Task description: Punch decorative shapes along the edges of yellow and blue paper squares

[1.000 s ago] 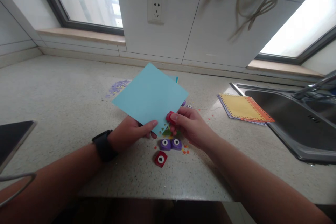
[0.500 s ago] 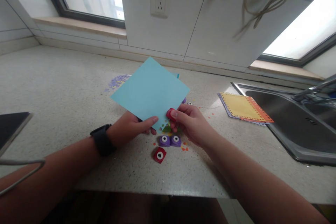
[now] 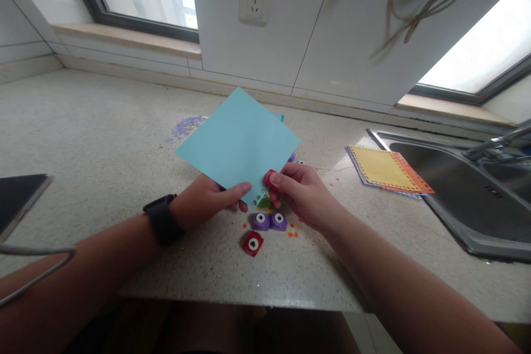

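Observation:
A light blue sheet of paper [image 3: 236,141] is held above the counter, one corner pointing at me. My left hand [image 3: 218,196] pinches its near left edge, thumb on top. At the near right edge my right hand [image 3: 301,188] grips a red craft punch [image 3: 270,178], the thumb pressing on it. Small cut-out holes run along the paper beside that punch. Below the paper stand two purple craft punches, a left one [image 3: 261,220] and a right one [image 3: 279,220]. Nearer to me lies a red craft punch with a heart mark [image 3: 253,243]. A green thing under the paper is mostly hidden.
Purple paper bits [image 3: 186,128] are heaped behind the sheet; orange bits [image 3: 292,230] lie at right. A stack of yellow and orange punched sheets [image 3: 384,167] overlaps the edge of a steel sink [image 3: 448,204]. A dark flat object [image 3: 19,199] lies at far left.
Almost nothing differs. The view has shifted very slightly; both hands keep their hold on the paper and the red craft punch.

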Demonstrator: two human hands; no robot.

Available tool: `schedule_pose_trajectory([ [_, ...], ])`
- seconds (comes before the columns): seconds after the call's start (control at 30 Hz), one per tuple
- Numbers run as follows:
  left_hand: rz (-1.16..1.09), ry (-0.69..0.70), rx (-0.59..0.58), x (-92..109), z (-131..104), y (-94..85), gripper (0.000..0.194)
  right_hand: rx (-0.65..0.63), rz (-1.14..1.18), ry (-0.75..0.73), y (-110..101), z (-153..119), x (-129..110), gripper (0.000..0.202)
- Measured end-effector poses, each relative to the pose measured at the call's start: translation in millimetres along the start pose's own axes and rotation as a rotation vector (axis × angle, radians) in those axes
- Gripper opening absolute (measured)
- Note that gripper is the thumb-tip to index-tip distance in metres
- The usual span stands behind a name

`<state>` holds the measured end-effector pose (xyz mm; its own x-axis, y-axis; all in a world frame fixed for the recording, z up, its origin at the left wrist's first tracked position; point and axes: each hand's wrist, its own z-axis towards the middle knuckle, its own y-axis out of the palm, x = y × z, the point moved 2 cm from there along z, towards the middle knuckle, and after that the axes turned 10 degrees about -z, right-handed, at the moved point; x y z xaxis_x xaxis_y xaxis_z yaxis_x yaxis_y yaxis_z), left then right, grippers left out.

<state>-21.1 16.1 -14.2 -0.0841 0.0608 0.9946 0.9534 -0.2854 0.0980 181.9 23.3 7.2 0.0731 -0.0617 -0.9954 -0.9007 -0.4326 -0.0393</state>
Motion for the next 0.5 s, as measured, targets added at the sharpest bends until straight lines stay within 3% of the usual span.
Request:
schedule_pose_trajectory([
  [0.5, 0.034, -0.004, -0.008, -1.8, 0.6, -0.2, 0.026, -0.005, 0.046, -0.009, 1.0, -0.4, -0.4, 0.028],
])
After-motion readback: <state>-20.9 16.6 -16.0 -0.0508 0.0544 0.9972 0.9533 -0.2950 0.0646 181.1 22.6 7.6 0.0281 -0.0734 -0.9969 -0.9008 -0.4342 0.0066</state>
